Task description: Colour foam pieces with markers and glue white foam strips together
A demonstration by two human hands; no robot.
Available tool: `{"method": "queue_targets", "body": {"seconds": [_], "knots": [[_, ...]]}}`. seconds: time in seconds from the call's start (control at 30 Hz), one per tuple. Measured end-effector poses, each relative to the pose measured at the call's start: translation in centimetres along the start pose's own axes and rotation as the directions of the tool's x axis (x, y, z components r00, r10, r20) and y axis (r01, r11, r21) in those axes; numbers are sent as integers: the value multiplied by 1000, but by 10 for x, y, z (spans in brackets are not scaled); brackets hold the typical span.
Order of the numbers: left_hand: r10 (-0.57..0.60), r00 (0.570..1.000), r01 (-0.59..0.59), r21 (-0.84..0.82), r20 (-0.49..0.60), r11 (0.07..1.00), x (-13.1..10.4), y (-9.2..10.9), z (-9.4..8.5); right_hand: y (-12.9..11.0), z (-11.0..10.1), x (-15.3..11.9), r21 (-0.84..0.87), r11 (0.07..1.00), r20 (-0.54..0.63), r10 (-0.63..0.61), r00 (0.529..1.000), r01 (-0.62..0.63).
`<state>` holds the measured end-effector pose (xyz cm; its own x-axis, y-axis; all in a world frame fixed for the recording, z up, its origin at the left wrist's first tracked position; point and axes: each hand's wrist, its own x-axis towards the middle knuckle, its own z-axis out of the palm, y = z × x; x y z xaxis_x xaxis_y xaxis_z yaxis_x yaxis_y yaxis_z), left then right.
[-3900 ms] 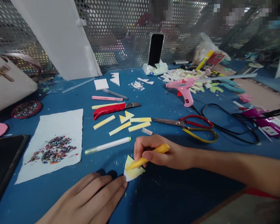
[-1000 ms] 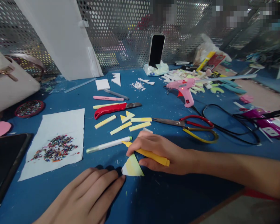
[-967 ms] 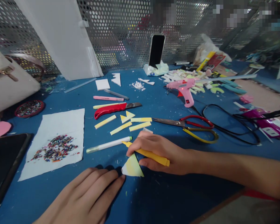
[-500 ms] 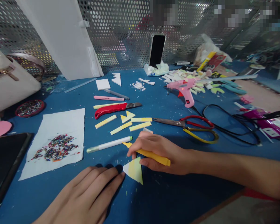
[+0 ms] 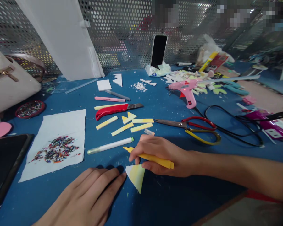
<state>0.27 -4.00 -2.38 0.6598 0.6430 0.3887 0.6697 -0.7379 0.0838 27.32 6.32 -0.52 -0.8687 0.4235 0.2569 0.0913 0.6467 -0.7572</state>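
Note:
My right hand (image 5: 165, 153) grips a yellow marker (image 5: 155, 159), its tip pointing left above the table. Just under those fingers lies a triangular piece (image 5: 136, 176), white at its left corner and shaded yellow to pale green; the right fingertips are at its upper edge. My left hand (image 5: 94, 191) rests flat, fingers stretched and holding nothing, with its fingertips close to the triangle's left corner. A white marker with a green end (image 5: 110, 145) lies beyond the hands. Past it are several yellow-tinted strips (image 5: 122, 129) and a notched yellow piece (image 5: 129, 117).
Around lie a red-handled knife (image 5: 115, 110), scissors (image 5: 188, 124), a pink glue gun (image 5: 187, 89) with a black cable (image 5: 231, 136), and a pink marker (image 5: 109, 99). On the left are a paper with colourful bits (image 5: 66, 125) and a dark tablet or phone (image 5: 9, 166). A phone (image 5: 158, 50) stands behind.
The triangular piece has turned a little, its lower corner swinging down and left. My right hand with the yellow marker has shifted slightly; my left hand stays in place.

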Motion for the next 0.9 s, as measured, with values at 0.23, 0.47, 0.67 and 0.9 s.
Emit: {"method": "queue_targets", "body": {"seconds": [0.23, 0.47, 0.67, 0.9], "knots": [[10, 1000, -10, 5, 3, 1000, 0, 0, 0, 1, 0, 0, 41, 999, 8, -10, 1000, 10], [-6, 1000, 7, -40, 27, 999, -2, 0, 0, 1, 1, 0, 54, 998, 8, -20, 1000, 20], [-10, 999, 11, -42, 36, 999, -2, 0, 0, 1, 0, 0, 55, 998, 10, -30, 1000, 29], [-23, 998, 26, -50, 66, 998, -3, 1, 1, 2, 1, -2, 63, 998, 16, -29, 999, 27]]}}
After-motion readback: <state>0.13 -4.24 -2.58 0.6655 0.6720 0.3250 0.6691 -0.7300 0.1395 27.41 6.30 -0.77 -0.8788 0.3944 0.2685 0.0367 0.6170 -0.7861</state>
